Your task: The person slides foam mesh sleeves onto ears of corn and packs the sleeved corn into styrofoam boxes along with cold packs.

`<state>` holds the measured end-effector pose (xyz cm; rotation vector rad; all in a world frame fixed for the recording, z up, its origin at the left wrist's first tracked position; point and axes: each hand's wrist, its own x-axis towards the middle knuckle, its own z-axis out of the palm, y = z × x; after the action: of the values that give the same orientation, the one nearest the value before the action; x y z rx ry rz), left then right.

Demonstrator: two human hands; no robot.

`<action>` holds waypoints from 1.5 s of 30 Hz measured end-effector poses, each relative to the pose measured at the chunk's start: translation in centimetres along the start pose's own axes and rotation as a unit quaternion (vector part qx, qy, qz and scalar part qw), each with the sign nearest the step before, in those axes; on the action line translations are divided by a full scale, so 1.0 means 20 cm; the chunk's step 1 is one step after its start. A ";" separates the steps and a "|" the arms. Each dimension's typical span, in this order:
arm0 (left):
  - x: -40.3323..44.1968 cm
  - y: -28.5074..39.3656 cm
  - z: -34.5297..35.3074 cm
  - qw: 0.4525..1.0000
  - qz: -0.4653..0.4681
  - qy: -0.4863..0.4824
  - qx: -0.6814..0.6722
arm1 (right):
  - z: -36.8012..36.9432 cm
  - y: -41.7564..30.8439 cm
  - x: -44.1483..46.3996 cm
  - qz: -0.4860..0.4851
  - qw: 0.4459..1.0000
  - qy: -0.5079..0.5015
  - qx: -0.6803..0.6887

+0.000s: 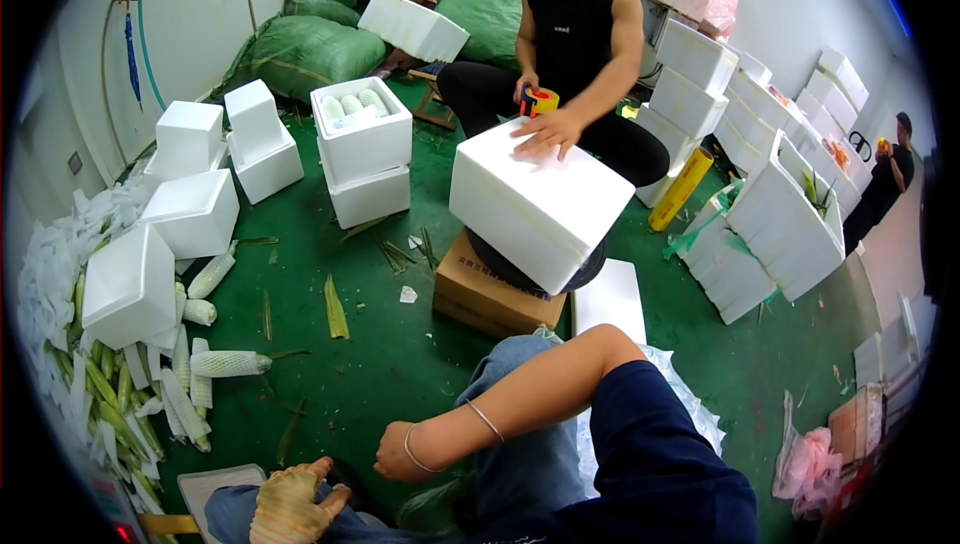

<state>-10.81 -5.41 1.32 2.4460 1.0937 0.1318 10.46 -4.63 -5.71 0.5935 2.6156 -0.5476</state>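
Observation:
My left hand (290, 506) wears a yellowish knit glove and rests over my denim-covered left knee. Its thumb stands apart from the fingers, and I see nothing in it. My right hand (402, 452) is bare, with the fingers curled in, just above the floor beside my right leg (520, 444). Nothing shows in it. Two thin bracelets circle that wrist and forearm. Nearest to my hands are corn cobs in white foam netting (225, 364) on the floor at left.
Opposite me, a seated co-worker (585, 34) presses one hand on a tilted white foam box (540, 199) and holds a tape dispenser (538, 101). Under that box is a cardboard carton (490, 289). Stacked foam boxes (365, 159) stand left, more (760, 229) right. Green sacks (310, 54) lie behind.

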 end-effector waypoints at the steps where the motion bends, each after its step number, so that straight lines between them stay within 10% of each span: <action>1: 0.00 0.00 0.00 1.000 -0.008 -0.008 -0.003 | -0.01 0.00 -0.01 -0.005 1.000 0.000 -0.002; 11: 0.02 0.04 -0.03 1.000 -0.009 -0.010 0.002 | 0.01 0.00 0.00 -0.011 1.000 0.013 -0.002; 13: 0.05 0.14 -0.12 0.984 -0.131 -0.117 0.012 | -0.01 -0.01 -0.01 -0.003 1.000 0.006 0.007; 28: 0.01 -0.05 -0.04 0.996 -0.030 -0.081 -0.018 | -0.31 0.07 -0.01 0.088 0.992 -0.079 0.041; 32: 0.07 -0.03 -0.08 0.987 -0.069 -0.147 -0.002 | -0.65 0.52 0.17 0.183 0.946 0.266 -0.011; 33: 0.01 -0.05 -0.03 0.998 0.034 0.037 -0.022 | -0.77 0.68 0.23 0.211 0.932 0.294 -0.015; 37: 0.03 0.00 -0.03 0.998 0.018 0.017 -0.059 | -1.12 1.04 0.35 0.383 0.865 0.321 0.039; 45: -0.01 -0.03 -0.03 0.999 0.001 0.003 -0.051 | -0.56 0.16 0.00 0.063 0.980 0.187 -0.011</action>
<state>-11.49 -4.91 1.52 2.3572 1.0609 0.1909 8.62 3.10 2.77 0.9273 2.8992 -0.3981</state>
